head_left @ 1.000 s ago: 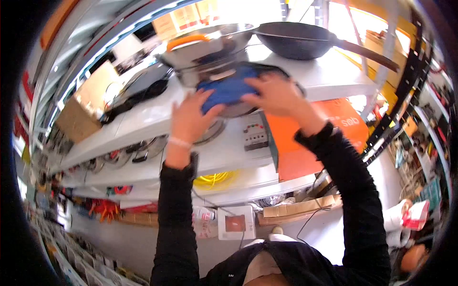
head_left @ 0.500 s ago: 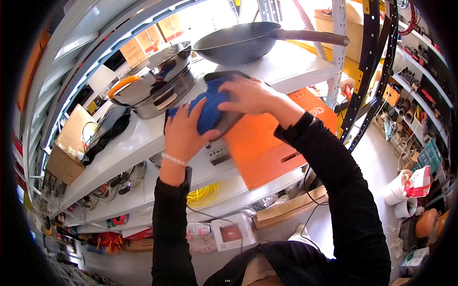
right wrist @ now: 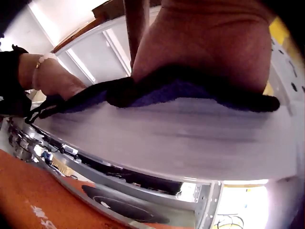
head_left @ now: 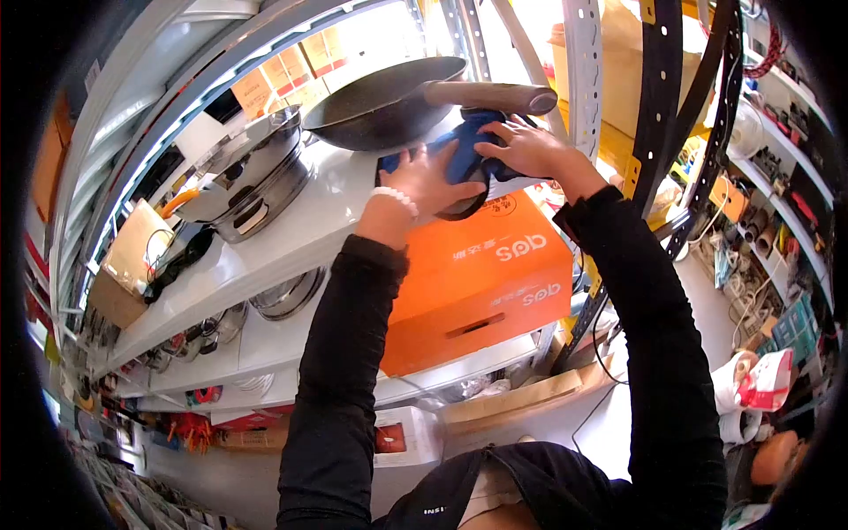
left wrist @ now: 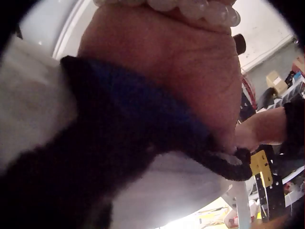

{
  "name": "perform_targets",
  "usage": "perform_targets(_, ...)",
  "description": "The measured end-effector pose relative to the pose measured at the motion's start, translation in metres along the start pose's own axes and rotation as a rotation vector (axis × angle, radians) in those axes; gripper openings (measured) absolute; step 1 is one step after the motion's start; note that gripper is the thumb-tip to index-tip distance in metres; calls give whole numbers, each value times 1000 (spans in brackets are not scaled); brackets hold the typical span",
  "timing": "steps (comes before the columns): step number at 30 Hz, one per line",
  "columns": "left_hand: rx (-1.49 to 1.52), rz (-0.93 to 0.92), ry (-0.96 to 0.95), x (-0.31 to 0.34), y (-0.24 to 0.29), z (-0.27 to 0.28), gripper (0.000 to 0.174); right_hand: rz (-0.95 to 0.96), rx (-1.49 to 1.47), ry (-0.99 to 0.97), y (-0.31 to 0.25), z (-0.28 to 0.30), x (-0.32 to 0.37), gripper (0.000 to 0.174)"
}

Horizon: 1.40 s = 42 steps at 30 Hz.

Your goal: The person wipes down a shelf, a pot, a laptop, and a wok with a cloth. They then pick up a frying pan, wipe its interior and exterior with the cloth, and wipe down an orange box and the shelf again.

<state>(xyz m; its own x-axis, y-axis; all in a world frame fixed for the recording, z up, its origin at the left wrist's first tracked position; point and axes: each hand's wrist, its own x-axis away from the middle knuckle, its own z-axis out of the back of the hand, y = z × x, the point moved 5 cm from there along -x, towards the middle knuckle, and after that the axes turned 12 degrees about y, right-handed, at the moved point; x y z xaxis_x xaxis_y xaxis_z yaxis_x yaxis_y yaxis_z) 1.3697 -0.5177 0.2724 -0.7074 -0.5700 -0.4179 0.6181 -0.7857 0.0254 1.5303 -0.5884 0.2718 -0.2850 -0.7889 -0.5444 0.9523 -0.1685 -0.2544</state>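
A blue cloth with black edges [head_left: 464,157] lies at the front edge of the white shelf [head_left: 340,190], below the handle of a dark wok [head_left: 380,106]. My left hand [head_left: 426,181] rests on its left part with fingers spread. On its right part is my right hand [head_left: 533,152], fingers a little bent over the fabric. The left wrist view has the palm [left wrist: 167,57] close above the dark-edged cloth [left wrist: 138,98]. Seen from the right wrist, the cloth [right wrist: 176,90] is flat between the palm [right wrist: 205,47] and a pale surface.
Left of the wok stands a steel pot [head_left: 261,172] with an orange handle. An orange box [head_left: 477,283] sits under the shelf edge. Perforated metal uprights [head_left: 583,75] rise at the right. Small cartons [head_left: 287,75] stand behind.
Both hands and the cloth have moved right along the shelf, from in front of the pot to below the wok's handle. The head view has shifted too.
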Motion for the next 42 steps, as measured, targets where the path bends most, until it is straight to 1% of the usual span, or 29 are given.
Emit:
perform_targets(2,-37,19,27,-2,12,0,93,21,36,41,7,2,3,52)
perform_targets(3,-35,-28,77,-1,14,0,93,44,40,99,7,3,6,49)
perform_targets(4,-19,-89,115,-1,12,-6,87,66,42,159,6,4,11,46)
perform_targets(6,34,-174,162,14,15,-1,81,83,129,252,-4,12,29,41)
perform_targets(7,-39,-257,277,28,17,4,78,99,150,216,-10,16,37,41)
perform_targets(8,-34,-300,288,37,15,7,78,112,172,179,-15,20,44,40)
perform_targets(10,-20,-389,299,55,10,19,80,153,202,118,-21,24,53,47)
perform_targets(12,112,-352,177,62,3,31,80,161,189,46,-27,32,54,51)
perform_targets(13,182,-346,128,61,-3,33,80,162,154,-43,-24,33,51,58)
perform_targets(15,323,-350,35,57,-14,33,76,201,116,-64,-18,29,42,64)
perform_targets(16,332,-341,18,51,-18,29,75,220,98,-80,-15,25,39,67)
perform_targets(18,353,-319,-19,38,-26,22,74,182,17,-159,-6,16,23,75)
perform_targets(19,413,-337,-32,33,-25,25,76,154,2,-217,-3,10,14,75)
perform_targets(20,515,-213,-52,31,-23,33,76,158,53,-216,-8,12,12,67)
perform_targets(22,710,33,-84,28,-16,48,76,130,39,-231,-8,6,3,67)
perform_targets(23,864,88,113,22,-17,47,79,128,8,-207,-7,3,-1,68)
perform_targets(25,1462,375,102,33,14,61,80,125,-59,-154,-6,-2,-7,71)
perform_targets(26,1760,519,91,35,30,63,81,71,-28,-126,-8,-2,-4,62)
perform_targets(28,2098,540,-8,16,53,57,78,129,-71,-151,-18,10,3,55)
perform_targets(29,2207,569,29,8,64,58,61,90,54,-209,-25,16,6,54)
perform_targets(32,2473,558,132,-18,80,53,40,102,55,-81,-3,-5,-2,54)
perform_targets(33,2498,579,128,-23,81,45,31,136,60,-60,-8,1,0,58)
perform_targets(35,2548,617,116,-29,81,32,15,331,-127,47,-2,-8,-6,61)
perform_targets(36,2547,660,138,-22,82,30,13,323,-124,43,6,-11,-8,62)
perform_targets(38,2510,553,29,-6,75,8,11,165,15,-72,28,-24,-8,63)
perform_targets(39,2461,606,-19,10,73,3,11,116,73,-113,27,-23,-7,63)
perform_targets(40,2411,660,-67,28,69,0,11,70,130,-157,-6,0,7,62)
perform_targets(41,2361,609,-134,43,63,1,14,1,104,-131,-7,0,5,62)
perform_targets(42,2300,633,-112,58,59,8,20,-1,95,-120,-8,-1,4,64)
